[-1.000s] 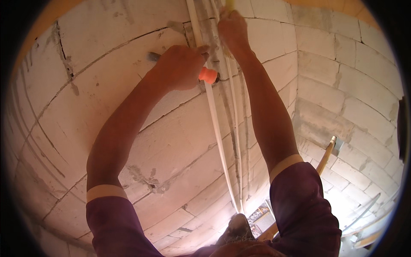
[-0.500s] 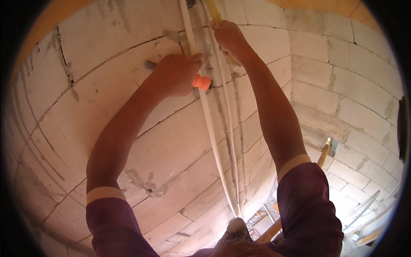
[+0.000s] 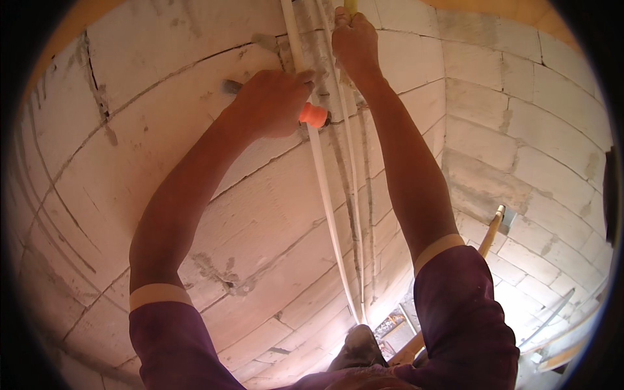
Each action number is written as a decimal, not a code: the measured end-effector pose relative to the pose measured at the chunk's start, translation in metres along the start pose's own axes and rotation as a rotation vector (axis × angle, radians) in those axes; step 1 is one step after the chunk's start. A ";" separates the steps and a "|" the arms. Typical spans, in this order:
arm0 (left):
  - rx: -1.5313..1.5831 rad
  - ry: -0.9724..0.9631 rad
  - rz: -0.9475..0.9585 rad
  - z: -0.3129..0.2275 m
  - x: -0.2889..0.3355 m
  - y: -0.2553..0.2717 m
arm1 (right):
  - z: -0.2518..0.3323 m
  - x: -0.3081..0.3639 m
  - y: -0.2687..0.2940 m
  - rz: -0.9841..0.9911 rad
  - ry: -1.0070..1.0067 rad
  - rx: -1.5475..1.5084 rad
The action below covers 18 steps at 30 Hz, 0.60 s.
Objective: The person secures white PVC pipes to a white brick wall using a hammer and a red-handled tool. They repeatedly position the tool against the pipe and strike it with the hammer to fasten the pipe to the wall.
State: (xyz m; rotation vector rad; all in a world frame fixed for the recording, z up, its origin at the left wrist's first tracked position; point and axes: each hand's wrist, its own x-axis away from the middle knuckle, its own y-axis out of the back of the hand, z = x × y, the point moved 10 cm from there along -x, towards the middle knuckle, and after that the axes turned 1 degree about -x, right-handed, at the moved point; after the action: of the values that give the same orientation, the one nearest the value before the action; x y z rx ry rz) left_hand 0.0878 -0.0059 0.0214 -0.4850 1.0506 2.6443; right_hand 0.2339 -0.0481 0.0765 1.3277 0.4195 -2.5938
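The block wall (image 3: 266,208) looks matt (rough at the joints (image 3: 97,84)), the orange handle (image 3: 313,116) smooth plastic, the sleeves (image 3: 461,305) cloth.

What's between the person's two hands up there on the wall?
In the head view, a slim white pipe or cable and a rough grey strip of wall lie between the left hand and right hand.

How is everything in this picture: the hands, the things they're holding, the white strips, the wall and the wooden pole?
Left hand: closed, gripping
Orange-ended tool: held, orange end sticking out
Right hand: closed, raised
Yellow thing: held, partly out of view
White strips: uncovered
Block wall: bare, stained
Wooden pole: tilted
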 end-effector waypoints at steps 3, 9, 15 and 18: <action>0.011 0.088 0.148 0.006 -0.001 -0.010 | -0.020 -0.002 -0.015 0.179 -0.044 0.070; 0.058 0.086 0.101 0.008 0.001 -0.008 | -0.007 -0.003 -0.017 0.477 -0.120 0.071; 0.034 0.063 0.063 0.007 0.000 -0.008 | 0.024 0.013 -0.018 0.160 0.122 0.376; -0.004 0.015 0.005 0.005 0.002 -0.003 | 0.001 0.015 -0.026 0.402 -0.163 0.033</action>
State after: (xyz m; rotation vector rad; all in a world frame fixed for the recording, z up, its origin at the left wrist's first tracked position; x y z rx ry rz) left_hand 0.0857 -0.0003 0.0217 -0.5043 1.0520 2.6513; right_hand 0.2167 -0.0250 0.0688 1.0682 0.0709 -2.3515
